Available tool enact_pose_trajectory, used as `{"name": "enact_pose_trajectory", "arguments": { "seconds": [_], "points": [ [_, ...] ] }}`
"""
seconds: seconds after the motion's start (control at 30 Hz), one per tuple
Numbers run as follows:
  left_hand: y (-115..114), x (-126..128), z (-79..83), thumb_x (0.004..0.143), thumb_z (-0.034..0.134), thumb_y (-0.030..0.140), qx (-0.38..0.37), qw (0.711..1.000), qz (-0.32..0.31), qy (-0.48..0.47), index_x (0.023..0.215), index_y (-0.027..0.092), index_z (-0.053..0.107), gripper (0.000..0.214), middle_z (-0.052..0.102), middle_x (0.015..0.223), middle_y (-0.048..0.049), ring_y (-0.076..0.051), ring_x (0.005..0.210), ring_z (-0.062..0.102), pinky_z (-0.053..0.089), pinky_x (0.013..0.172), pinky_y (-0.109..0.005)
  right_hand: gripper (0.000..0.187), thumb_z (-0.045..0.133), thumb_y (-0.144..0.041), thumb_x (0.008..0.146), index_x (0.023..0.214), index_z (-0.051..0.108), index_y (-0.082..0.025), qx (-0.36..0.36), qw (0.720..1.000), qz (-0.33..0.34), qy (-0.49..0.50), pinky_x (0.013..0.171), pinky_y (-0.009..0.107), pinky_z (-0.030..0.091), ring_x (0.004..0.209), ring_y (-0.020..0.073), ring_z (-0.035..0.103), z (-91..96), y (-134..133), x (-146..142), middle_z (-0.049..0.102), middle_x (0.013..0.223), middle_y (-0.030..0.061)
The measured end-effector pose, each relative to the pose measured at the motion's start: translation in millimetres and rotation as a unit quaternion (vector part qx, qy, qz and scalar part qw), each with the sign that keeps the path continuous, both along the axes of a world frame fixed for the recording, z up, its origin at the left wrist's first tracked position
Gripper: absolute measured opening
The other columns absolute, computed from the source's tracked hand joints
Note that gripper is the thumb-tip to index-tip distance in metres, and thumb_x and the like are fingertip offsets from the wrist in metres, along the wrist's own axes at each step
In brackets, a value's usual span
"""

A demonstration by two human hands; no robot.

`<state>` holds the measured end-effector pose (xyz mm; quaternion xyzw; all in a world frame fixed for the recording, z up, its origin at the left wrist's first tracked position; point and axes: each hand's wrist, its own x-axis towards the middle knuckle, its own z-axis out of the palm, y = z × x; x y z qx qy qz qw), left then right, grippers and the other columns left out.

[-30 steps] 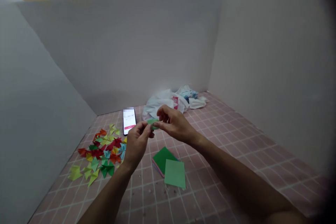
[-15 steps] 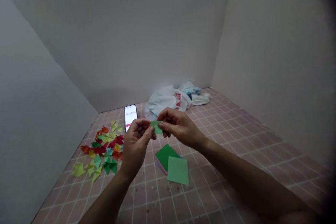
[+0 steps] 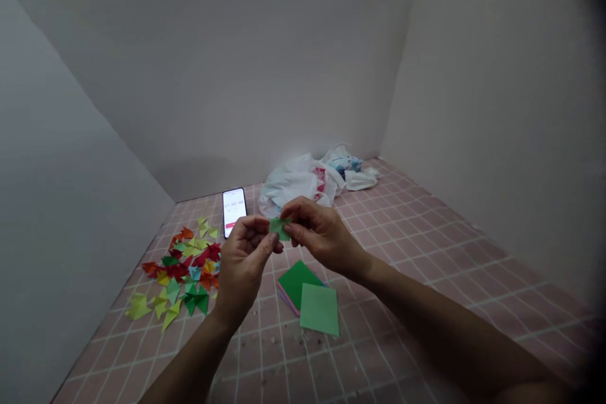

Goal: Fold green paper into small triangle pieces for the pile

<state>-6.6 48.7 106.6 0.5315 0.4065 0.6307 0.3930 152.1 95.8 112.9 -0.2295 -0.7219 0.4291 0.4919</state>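
Light-green paper [image 3: 279,227], folded small, held aloft

Tiled surface [image 3: 426,227]: phone [image 3: 234,204], folded papers [image 3: 177,271], sheets [image 3: 319,309], bags [image 3: 288,184].

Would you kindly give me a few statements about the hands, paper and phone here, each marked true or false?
1. The left hand and right hand both hold the small light-green paper. True.
2. The phone lies right of the white plastic bag. False: it lies left.
3. A light-green sheet overlaps the dark-green sheet. True.
4. All the folded paper shapes are red. False: yellow, orange and green ones are there too.
5. The phone's screen is lit. True.
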Motion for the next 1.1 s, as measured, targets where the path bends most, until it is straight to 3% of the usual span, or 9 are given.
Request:
{"name": "enact_pose_trajectory", "arguments": {
  "seconds": [1.1],
  "points": [
    [1.4, -0.3, -4.6, 0.083, 0.074, 0.018, -0.011, 1.000, 0.006, 0.006, 0.092, 0.018, 0.064, 0.013, 0.068, 0.078, 0.0017, -0.009, 0.064, 0.066, 0.056, 0.063, -0.020, 0.014, 0.058, -0.009, 0.088, 0.098, 0.058, -0.019, -0.005, 0.999, 0.005, -0.039, 0.055, 0.023, 0.043, 0.058, 0.0080, 0.055, 0.1, 2.4, 3.2, 0.056, 0.068, -0.0060]
  ]
}}
